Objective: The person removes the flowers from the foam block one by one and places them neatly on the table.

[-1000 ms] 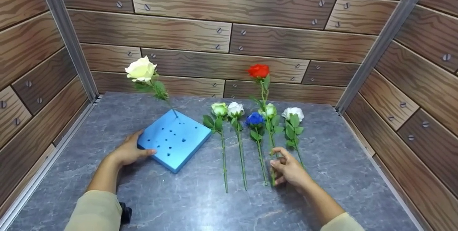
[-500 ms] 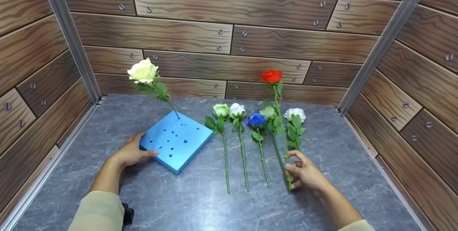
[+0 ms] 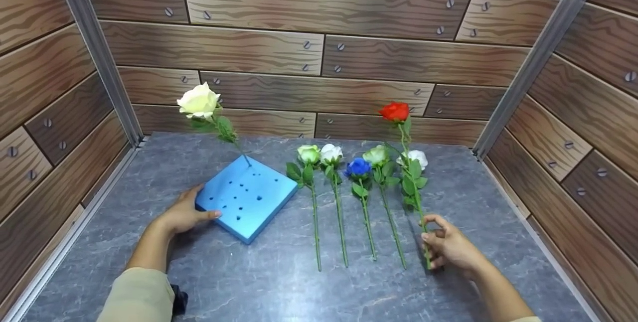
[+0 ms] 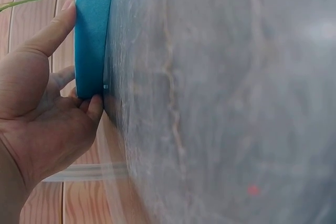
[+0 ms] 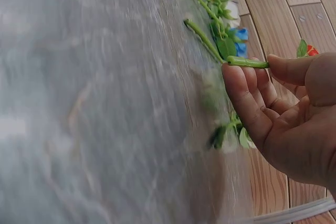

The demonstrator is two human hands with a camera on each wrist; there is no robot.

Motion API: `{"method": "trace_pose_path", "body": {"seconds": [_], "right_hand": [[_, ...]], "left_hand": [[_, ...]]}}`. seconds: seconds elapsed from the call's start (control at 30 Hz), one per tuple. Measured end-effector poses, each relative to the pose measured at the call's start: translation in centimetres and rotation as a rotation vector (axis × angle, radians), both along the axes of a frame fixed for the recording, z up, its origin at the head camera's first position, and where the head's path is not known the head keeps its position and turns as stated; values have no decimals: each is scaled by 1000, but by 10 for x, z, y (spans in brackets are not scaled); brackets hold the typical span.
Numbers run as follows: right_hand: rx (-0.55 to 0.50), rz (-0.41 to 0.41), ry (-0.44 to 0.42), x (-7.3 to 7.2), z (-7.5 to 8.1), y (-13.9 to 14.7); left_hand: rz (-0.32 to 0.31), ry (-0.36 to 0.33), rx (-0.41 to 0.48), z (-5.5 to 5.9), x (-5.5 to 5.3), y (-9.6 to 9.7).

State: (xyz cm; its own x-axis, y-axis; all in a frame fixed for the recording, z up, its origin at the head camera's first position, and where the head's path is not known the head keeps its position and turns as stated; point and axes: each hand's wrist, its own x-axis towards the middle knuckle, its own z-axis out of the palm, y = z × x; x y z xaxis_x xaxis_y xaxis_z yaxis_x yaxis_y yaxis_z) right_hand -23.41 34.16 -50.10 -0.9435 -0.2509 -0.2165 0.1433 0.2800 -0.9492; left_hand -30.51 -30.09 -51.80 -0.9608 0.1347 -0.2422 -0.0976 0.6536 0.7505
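My left hand (image 3: 182, 215) holds the left corner of a blue foam block (image 3: 269, 190) pierced with several small holes. In the left wrist view its thumb lies on the block's (image 4: 92, 35) upper face and its fingers are at the edge. A cream rose (image 3: 198, 101) stands tilted in a hole near the far corner. At the right, my right hand (image 3: 451, 244) pinches the lower stem of a red rose (image 3: 395, 111), bloom raised. The right wrist view shows the stem's cut end (image 5: 247, 62) between thumb and fingers. Behind that stem lies a white rose (image 3: 417, 159), partly hidden.
Between the hands, a pale green rose (image 3: 308, 153), a white rose (image 3: 331, 153), a blue rose (image 3: 358, 167) and another green rose (image 3: 376, 155) lie in a row on the grey marbled table (image 3: 279, 287). Wood-patterned walls (image 3: 259, 48) enclose the table's back and sides.
My right hand has carried the red rose to the right, from over the second green rose to over the right-hand white rose. The left hand and the block have stayed in place.
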Motion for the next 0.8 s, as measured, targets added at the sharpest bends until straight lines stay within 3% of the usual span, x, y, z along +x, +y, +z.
{"method": "trace_pose_path", "body": {"seconds": [0.43,0.8], "right_hand": [[11,14,-25,6,2,33],[39,10,-61,12,-5,71]], "left_hand": [[-11,27,-5,-1,-1,1],[-6,13,-3,0,0,1]]}}
